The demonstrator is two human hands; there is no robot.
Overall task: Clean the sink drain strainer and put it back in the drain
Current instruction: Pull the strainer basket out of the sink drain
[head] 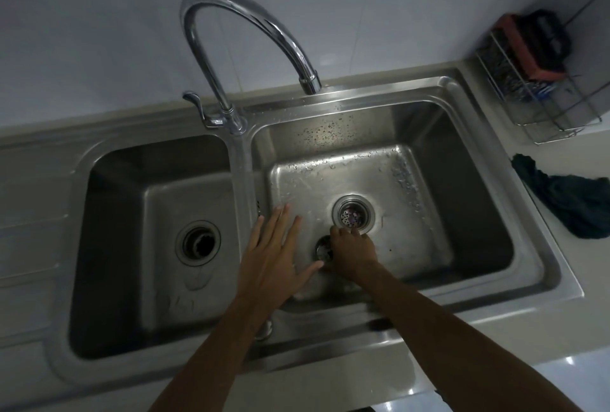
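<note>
Since the strainer [322, 248] is out of the drain [352, 217] and sits low in the right bowl of the sink [468, 164], just beside the drain hole, the job is not done yet. I can't tell if it is clean. No water runs from the tap [251, 18], so I think it may need a wash before it goes back in. The right hand [351, 251] has its fingers curled around the strainer. The left hand [275, 246] is flat, fingers spread wide, holding nothing, its thumb near the strainer.
</note>
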